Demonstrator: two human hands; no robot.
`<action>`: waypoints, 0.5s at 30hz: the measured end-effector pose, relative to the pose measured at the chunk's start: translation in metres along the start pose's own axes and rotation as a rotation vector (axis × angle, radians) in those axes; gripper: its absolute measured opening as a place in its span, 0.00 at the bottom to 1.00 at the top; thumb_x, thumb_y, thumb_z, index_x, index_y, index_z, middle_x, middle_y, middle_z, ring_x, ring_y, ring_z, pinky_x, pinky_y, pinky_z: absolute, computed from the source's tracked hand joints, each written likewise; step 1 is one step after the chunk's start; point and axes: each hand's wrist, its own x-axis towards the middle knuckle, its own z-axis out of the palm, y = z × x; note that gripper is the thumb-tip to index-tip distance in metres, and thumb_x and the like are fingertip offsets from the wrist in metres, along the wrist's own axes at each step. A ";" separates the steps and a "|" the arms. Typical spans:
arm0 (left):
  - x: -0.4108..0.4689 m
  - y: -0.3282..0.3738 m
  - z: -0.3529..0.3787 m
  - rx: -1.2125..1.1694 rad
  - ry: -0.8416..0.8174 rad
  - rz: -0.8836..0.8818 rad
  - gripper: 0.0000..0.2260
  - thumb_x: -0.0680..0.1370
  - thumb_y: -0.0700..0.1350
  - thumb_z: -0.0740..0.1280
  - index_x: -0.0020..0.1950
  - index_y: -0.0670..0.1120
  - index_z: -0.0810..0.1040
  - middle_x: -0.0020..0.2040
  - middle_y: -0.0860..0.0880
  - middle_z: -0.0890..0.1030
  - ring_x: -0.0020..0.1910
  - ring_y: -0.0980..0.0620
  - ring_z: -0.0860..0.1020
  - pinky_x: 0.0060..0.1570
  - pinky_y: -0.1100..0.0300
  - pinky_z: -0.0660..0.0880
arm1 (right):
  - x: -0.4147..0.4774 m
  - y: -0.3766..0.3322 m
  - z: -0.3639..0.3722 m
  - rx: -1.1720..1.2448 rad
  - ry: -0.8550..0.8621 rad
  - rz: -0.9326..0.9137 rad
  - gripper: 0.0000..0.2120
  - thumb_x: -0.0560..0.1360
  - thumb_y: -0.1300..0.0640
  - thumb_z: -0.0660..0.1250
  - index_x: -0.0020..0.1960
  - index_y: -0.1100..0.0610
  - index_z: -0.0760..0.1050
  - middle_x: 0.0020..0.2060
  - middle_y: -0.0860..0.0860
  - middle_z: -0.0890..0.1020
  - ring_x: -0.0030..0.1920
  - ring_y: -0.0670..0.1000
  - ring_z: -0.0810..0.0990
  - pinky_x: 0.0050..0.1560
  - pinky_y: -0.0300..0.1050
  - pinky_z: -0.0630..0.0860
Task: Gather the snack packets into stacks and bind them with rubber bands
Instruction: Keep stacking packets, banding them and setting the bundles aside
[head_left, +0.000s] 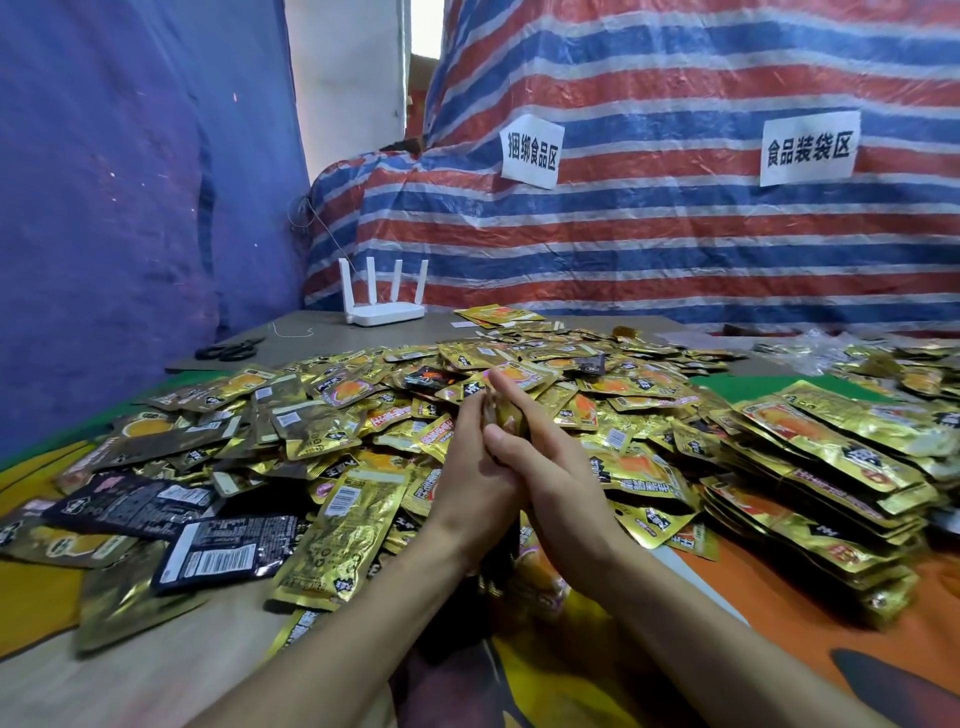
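Observation:
A wide heap of gold foil snack packets (332, 415) covers the table, with a few dark ones (228, 551) at the left. Over the heap's middle, my left hand (470, 478) and my right hand (550, 467) are pressed palm to palm around a thin upright stack of packets (503, 415). Only the stack's top edge shows between the fingers. My right thumb lies over its near edge. No rubber band is visible on it.
Tall ordered stacks of gold packets (810, 478) stand at the right. A white router (384, 306) and black scissors (228, 349) lie at the table's far left. A striped tarp (675, 234) with two paper signs closes the back, and a blue sheet hangs at the left.

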 end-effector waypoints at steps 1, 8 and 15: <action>0.000 0.000 0.002 0.009 0.038 0.014 0.13 0.71 0.44 0.66 0.54 0.46 0.74 0.41 0.46 0.80 0.38 0.57 0.79 0.39 0.59 0.77 | 0.000 0.000 0.002 -0.016 -0.007 0.004 0.28 0.73 0.50 0.65 0.73 0.40 0.72 0.72 0.40 0.73 0.72 0.34 0.68 0.77 0.43 0.63; -0.006 -0.006 0.004 0.047 0.088 0.044 0.16 0.72 0.42 0.64 0.58 0.55 0.73 0.43 0.51 0.83 0.42 0.53 0.83 0.40 0.57 0.81 | -0.001 -0.009 -0.010 -0.103 -0.078 0.029 0.28 0.72 0.50 0.67 0.71 0.34 0.71 0.61 0.32 0.79 0.64 0.32 0.75 0.60 0.30 0.74; -0.010 0.011 0.007 0.112 -0.062 0.175 0.26 0.68 0.30 0.67 0.63 0.47 0.71 0.46 0.56 0.83 0.43 0.58 0.83 0.39 0.64 0.79 | -0.027 -0.034 -0.046 -0.208 -0.070 0.059 0.32 0.72 0.48 0.69 0.76 0.40 0.67 0.70 0.46 0.75 0.64 0.45 0.79 0.63 0.52 0.79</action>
